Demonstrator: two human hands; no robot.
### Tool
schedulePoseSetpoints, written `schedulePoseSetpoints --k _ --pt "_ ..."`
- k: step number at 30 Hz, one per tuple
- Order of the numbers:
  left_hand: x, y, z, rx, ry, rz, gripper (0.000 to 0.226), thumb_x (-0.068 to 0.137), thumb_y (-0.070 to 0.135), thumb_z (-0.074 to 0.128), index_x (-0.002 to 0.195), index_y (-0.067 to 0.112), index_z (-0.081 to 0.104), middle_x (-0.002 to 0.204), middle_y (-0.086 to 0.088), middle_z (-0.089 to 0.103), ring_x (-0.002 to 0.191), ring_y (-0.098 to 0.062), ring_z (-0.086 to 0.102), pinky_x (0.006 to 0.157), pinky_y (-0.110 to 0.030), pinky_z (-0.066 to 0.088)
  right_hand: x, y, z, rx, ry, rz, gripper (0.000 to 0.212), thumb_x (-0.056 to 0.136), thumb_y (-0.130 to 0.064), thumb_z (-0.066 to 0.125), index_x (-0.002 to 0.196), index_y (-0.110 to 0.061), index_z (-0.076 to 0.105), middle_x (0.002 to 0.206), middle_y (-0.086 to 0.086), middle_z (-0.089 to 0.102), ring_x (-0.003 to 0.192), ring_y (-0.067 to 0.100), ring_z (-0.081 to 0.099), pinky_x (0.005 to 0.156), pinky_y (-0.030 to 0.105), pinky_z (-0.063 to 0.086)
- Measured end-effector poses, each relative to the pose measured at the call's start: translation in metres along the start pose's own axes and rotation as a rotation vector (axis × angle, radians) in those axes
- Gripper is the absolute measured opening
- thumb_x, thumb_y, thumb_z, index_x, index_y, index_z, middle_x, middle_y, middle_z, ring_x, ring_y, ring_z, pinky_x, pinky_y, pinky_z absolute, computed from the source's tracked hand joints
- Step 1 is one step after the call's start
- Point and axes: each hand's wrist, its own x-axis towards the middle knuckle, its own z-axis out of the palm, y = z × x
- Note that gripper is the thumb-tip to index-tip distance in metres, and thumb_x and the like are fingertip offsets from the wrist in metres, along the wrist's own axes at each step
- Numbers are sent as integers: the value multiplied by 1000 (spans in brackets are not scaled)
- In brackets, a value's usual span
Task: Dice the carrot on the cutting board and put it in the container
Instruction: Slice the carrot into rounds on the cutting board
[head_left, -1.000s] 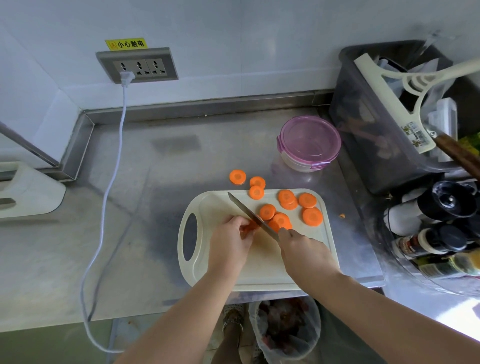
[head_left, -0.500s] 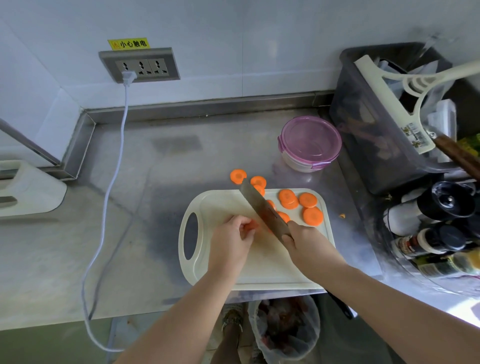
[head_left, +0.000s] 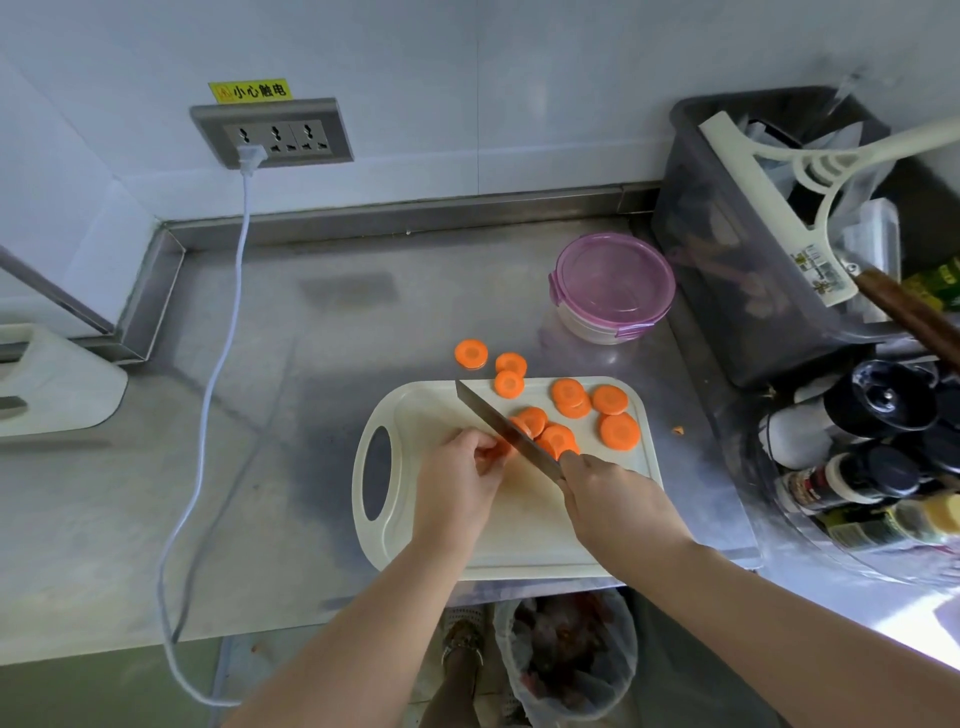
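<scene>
A cream cutting board (head_left: 415, 519) lies at the counter's front edge. Several orange carrot slices (head_left: 618, 431) are spread over its far right part, and two more slices (head_left: 470, 354) lie on the steel counter just beyond it. My left hand (head_left: 457, 478) pinches a small carrot stub (head_left: 501, 448) against the board. My right hand (head_left: 613, 499) grips the knife handle, and the knife blade (head_left: 498, 421) slants down onto the stub right beside my left fingertips. A round container with a purple lid (head_left: 613, 286) stands behind the board, lid on.
A dark bin (head_left: 737, 249) with utensils and a rack of bottles (head_left: 857, 467) crowd the right side. A white cable (head_left: 218, 364) runs from the wall socket (head_left: 270, 135) over the left counter. A lined waste bin (head_left: 566, 654) stands below the counter edge.
The knife, raised with its flat side showing half a second ago, has come down edge-first onto the carrot stub. My left hand has stayed in place on the stub.
</scene>
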Motion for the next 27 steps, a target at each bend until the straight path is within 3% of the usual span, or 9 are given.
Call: schedulePoseSetpoints --k 8,11,14,17,20,23,27 --pt "-1 -2 1 32 12 22 7 85 17 70 90 13 69 86 5 68 82 -11 65 77 -21 48 6 -4 6 -28 -38 -9 22 95 -7 43 116 -15 41 79 -6 39 66 17 47 46 21 28" --pt "-1 -5 2 40 7 34 9 85 17 69 93 13 69 89 3 70 84 -11 65 80 -25 51 12 -6 9 -16 -54 1 22 95 -5 42 114 -15 43 82 -4 41 66 17 46 46 22 26" --pt "-1 -5 4 68 1 39 12 85 15 69 97 12 69 94 1 70 87 -13 65 82 -28 52 17 -7 14 13 -86 23 22 95 -4 40 113 -15 44 72 -6 37 58 14 41 50 24 32" --pt "-2 -5 3 48 15 38 10 85 14 68 95 14 69 93 3 70 86 -12 65 81 -28 52 20 -3 14 51 -110 44 14 98 -11 40 110 -16 45 68 -7 38 58 13 42 50 23 33" --pt "-4 -5 2 8 16 32 7 86 12 68 91 17 69 89 8 68 84 -9 65 81 -28 53 23 4 9 193 -122 61 13 102 -25 36 98 -15 44 78 2 50 69 22 47 54 30 34" --pt "-5 -5 0 -25 36 16 9 85 10 69 91 17 68 85 14 65 84 -7 66 84 -31 54 19 7 5 282 -67 72 18 102 -27 35 87 -17 37 69 -2 43 62 20 44 50 29 31" --pt "-4 -5 -1 -10 54 31 6 85 15 71 91 15 70 83 16 64 84 -5 66 83 -30 54 6 6 0 153 9 10 16 103 -28 32 101 -17 43 76 -3 48 59 18 44 46 24 26"
